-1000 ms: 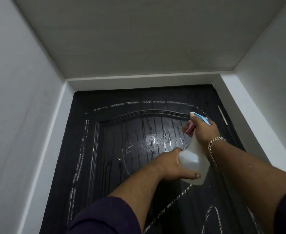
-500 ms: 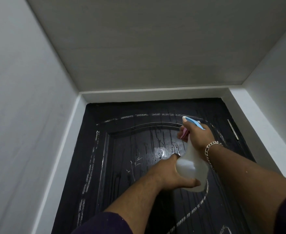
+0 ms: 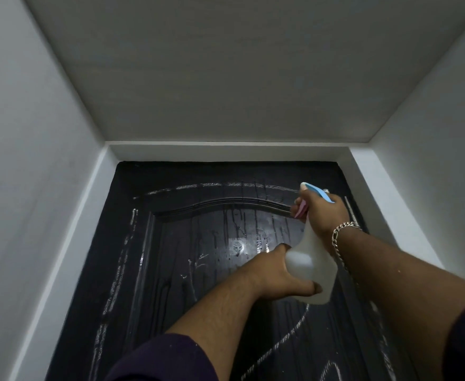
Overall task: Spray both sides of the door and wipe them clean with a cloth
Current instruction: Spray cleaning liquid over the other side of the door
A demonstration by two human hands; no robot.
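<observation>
A: Head view first: on the left we have the pale wall (image 3: 28, 188), then the dark door (image 3: 187, 270), shut in its frame and streaked with wet runs over the arched panel.

B: Our left hand (image 3: 278, 273) cups the base of the spray bottle (image 3: 309, 273), thumb under it, fingers curled round the far side as far as we can tell.

A: And our right hand (image 3: 323, 213) grips the neck, fingers clamped round it, with one on the pink trigger (image 3: 300, 209). The blue nozzle (image 3: 318, 192) points at the upper right of the door, near the hinge (image 3: 349, 209).

B: To spray well, we judge that we should keep the nozzle off the surface, steady the base, and squeeze in short bursts, working across the dry patches so runs stay even.

A: We see no cloth here, and the other side is not yet reached.
</observation>
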